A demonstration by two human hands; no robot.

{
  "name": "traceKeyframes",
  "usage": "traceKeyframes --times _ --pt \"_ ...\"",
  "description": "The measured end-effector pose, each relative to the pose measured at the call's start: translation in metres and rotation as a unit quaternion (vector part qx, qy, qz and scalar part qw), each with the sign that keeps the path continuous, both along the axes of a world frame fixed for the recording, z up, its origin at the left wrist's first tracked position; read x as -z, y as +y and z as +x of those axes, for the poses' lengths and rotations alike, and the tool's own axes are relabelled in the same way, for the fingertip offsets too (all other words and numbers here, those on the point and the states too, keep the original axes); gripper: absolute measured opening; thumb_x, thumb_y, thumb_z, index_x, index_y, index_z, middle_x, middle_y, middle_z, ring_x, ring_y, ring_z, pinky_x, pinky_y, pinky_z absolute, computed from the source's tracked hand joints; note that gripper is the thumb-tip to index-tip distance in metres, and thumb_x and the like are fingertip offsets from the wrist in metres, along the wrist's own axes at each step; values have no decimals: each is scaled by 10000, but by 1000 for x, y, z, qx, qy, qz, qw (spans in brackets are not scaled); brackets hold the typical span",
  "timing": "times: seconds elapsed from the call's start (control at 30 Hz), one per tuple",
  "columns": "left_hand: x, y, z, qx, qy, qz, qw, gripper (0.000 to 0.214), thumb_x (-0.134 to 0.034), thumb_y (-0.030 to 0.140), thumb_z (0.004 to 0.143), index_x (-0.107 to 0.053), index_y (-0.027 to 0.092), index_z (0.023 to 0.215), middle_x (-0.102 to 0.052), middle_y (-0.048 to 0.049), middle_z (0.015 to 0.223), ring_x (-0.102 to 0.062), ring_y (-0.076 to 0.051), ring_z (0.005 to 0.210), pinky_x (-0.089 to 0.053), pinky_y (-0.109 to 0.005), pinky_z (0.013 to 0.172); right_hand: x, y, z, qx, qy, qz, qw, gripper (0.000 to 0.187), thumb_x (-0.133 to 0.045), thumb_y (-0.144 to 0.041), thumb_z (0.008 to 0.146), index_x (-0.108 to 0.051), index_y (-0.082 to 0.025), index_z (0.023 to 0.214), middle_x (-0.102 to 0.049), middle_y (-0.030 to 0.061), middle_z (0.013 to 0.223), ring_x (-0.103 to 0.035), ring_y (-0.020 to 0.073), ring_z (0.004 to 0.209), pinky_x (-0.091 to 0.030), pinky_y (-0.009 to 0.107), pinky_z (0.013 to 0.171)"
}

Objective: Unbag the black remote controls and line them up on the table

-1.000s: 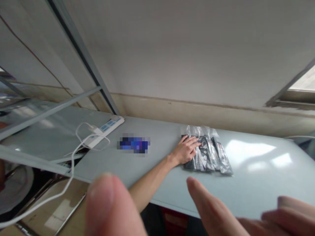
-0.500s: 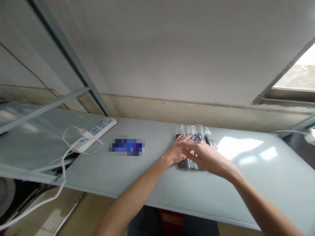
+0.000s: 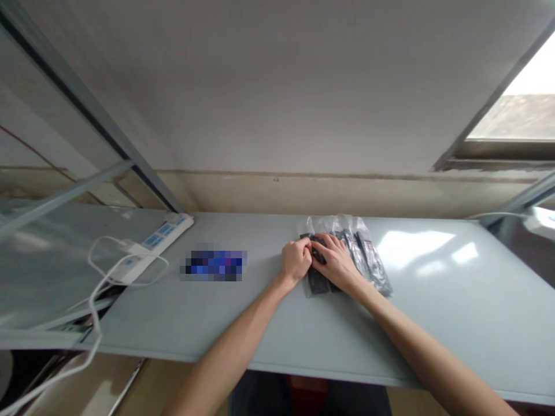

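Observation:
Several clear plastic bags with dark, long items inside lie side by side on the grey table, the rightmost plastic bag (image 3: 373, 264) in plain sight. My left hand (image 3: 296, 260) is closed in a fist at the left edge of the leftmost plastic bag (image 3: 318, 283), pinching its side. Over the left and middle bags rests my right hand (image 3: 335, 259), fingers stretched out and lying on the plastic, its thumb close to my left hand. What exactly the bags contain is hard to make out, and my right hand covers part of them.
A white power strip (image 3: 151, 248) with a white cable (image 3: 96, 312) lies at the left. Between it and my hands is a blurred-out blue item (image 3: 215, 266). A metal frame post (image 3: 143, 173) rises behind the strip. A white device (image 3: 541, 224) sits at the far right.
My right hand has come down from above my left hand onto the bags. My left hand has drawn back to the left edge and closed. The camera view has shifted slightly.

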State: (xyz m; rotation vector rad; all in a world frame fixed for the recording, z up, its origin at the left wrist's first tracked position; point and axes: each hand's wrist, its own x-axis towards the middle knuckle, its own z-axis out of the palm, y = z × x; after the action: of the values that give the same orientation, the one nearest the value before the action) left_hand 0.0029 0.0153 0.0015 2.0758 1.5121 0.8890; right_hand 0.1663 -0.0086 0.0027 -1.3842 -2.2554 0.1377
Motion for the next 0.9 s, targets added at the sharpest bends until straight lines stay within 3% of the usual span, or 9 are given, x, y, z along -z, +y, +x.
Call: traceKeyframes --times 0.17,0.27,0.37,0.47,0.6,0.7,0.8,0.9 --pt "0 -2 1 24 8 16 1000 237 -477 67 861 -650 225 823 -720 -33 838 -672 -205 802 -513 -299 805 10 3 16 2 -17 9 1000 408 -590 -266 1005 -698 -237 1397 -569 159 1498 -493 359 1427 -462 550 1157" --pt "0 -4 0 76 -1 79 994 262 -479 28 834 -659 217 852 -709 -66 1026 -665 -213 1005 -524 -321 951 13 8 37 -4 -11 19 1000 412 -553 -292 1036 -692 -280 1423 -598 139 1467 -528 335 1399 -452 561 1169" --pt "-2 -9 -2 113 14 131 985 289 -480 5 834 -682 209 874 -674 -86 1198 -625 -229 1161 -488 -375 1064 10 17 58 -7 25 12 1000 352 -530 -330 1059 -772 -281 1310 -652 130 1375 -633 299 1271 -500 511 1124" --pt "-9 -15 -7 117 43 147 981 293 -489 1 855 -696 205 893 -676 -88 1199 -618 -235 1169 -483 -392 1062 5 21 67 11 48 -3 999 342 -535 -380 1063 -836 -244 1153 -683 136 1291 -705 272 1129 -560 446 1032" --pt "-14 -14 -12 116 128 104 979 304 -478 4 895 -709 201 874 -717 -75 1015 -659 -218 1036 -516 -337 968 0 12 56 44 26 38 998 308 -564 -348 1038 -831 -222 1125 -637 160 1363 -637 323 1235 -525 523 1071" --pt "-5 -9 -11 128 168 77 974 284 -513 47 921 -713 198 787 -724 -67 858 -684 -218 880 -531 -311 865 -2 -2 38 46 -31 97 994 288 -553 -297 1034 -811 -241 1146 -628 149 1335 -571 338 1250 -510 545 1061" --pt "10 -6 -9 126 176 69 974 281 -510 115 965 -742 191 826 -751 -92 892 -699 -233 852 -531 -319 840 -1 -13 24 9 -73 103 992 314 -506 -291 1059 -787 -217 1180 -655 147 1157 -581 317 1097 -531 483 974" --pt "15 -6 -7 125 189 64 972 290 -491 139 977 -766 178 895 -777 -123 990 -720 -258 913 -531 -326 834 2 -15 19 -12 -101 94 990 318 -487 -296 1067 -794 -213 1091 -653 130 1022 -582 303 997 -517 445 910"
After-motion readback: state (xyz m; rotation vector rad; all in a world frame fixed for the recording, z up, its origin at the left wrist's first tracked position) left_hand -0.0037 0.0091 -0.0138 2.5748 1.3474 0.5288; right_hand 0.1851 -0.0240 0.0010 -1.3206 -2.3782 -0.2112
